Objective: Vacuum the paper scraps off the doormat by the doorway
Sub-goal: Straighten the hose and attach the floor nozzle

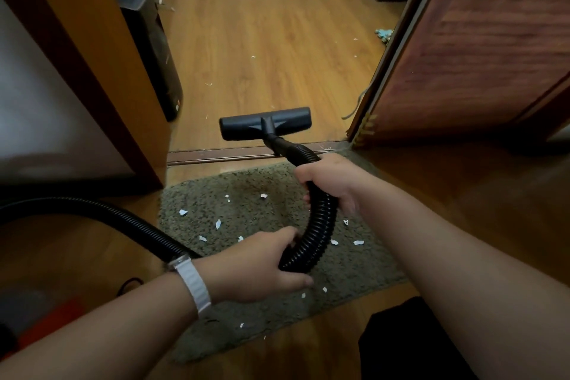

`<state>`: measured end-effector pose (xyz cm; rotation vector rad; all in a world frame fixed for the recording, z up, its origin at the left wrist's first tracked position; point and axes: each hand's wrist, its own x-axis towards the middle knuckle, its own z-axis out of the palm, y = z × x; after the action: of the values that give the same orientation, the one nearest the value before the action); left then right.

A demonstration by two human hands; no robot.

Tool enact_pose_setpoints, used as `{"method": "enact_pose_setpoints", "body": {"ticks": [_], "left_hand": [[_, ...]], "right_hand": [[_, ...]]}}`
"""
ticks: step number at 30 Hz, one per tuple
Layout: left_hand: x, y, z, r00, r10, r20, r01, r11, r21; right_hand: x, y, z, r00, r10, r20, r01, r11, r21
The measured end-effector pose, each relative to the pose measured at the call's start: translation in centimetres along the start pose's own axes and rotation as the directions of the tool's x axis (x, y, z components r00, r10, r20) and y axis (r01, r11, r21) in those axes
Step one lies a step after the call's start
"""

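The main risk I see from here is the aim. The flat black floor nozzle [265,123] sits on the wooden floor [262,40] beyond the wooden threshold strip [231,157], at the centre of the frame and clear of the mat, so suction there picks up nothing I want. As I judge it, dragging it back over that raised strip could catch its edge or flip it. A fast pull could also ruck the pile or scatter the light bits before they are drawn in. Both my hands are clenched around the black ribbed vacuum hose [320,225], not a rigid wand. The right hand [327,179] grasps it close behind the nozzle, and the left hand [262,265], with a white wristband [196,287], grasps the bend lower down. The soft hose gives me poor control of the nozzle's angle, and it may swing into the brown wooden door [478,55] at the right. The shaggy grey-green doormat [197,194] lies in the lower middle of the frame, just on my side of the strip. White paper scraps [183,212], small and torn, lie scattered across its pile, some under the hose.
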<state>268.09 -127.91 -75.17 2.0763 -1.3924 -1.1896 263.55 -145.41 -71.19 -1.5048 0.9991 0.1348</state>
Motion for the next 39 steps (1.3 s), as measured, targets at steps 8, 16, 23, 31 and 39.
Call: {"method": "enact_pose_setpoints", "body": {"ticks": [8, 16, 23, 31, 39], "left_hand": [[0.5, -4.5, -5.7, 0.859, -0.1, -0.503, 0.098, 0.995, -0.03], [0.0, -10.7, -10.4, 0.615, -0.443, -0.652, 0.38, 0.891, -0.248], [1.1, -11.4, -8.6, 0.703, -0.585, -0.404, 0.341, 0.776, -0.53], [2.2, -10.1, -8.4, 0.715, -0.547, -0.435, 0.189, 0.751, -0.632], [3.5, -9.2, -9.1, 0.648, -0.627, -0.433, 0.089, 0.626, -0.774]], "right_hand": [[-1.8, 0.7, -3.3, 0.991, -0.047, 0.123, 0.082, 0.952, -0.296], [-2.8, 2.3, -5.4, 0.982, -0.064, 0.176, 0.147, 0.843, -0.517], [-3.6, 2.4, -7.0, 0.961, -0.202, 0.188, 0.269, 0.838, -0.475], [-4.1, 2.5, -7.6, 0.931, -0.345, 0.116, 0.358, 0.808, -0.468], [-3.2, 3.5, -4.2, 0.982, -0.128, 0.141, 0.177, 0.885, -0.431]]}}
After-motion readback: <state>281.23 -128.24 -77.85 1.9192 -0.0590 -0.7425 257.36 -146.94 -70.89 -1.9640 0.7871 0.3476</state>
